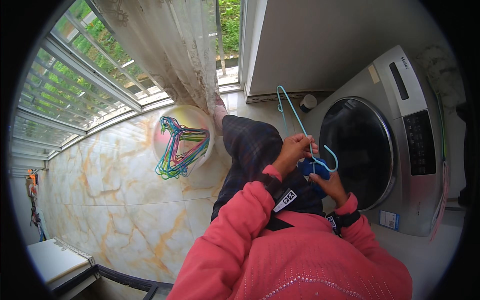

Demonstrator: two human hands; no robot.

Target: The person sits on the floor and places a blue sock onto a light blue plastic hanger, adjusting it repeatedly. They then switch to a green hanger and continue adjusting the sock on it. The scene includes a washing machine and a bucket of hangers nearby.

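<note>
A light blue wire clothes hanger (pixel 336 161) is held between my two hands in front of my lap, its hook towards the washing machine and its long side reaching up and away. My left hand (pixel 294 152) grips one side wire between thumb and fingers. Lower down, my right hand (pixel 332 186) pinches the hanger close to its neck. Just behind the neck is a dark blue thing (pixel 306 167), partly covered by the hands; its kind is unclear. To the left, a whitish round basin (pixel 193 112) carries a bundle of colourful hangers (pixel 174 150).
A grey Haier front-loading washing machine (pixel 407 82) stands close on the right. A small white-lidded container (pixel 308 102) sits by the wall. Lace curtain (pixel 161 41) hangs behind the basin, before barred windows (pixel 93 67). A white cabinet (pixel 60 258) is at lower left, on marble-patterned floor tiles (pixel 123 180).
</note>
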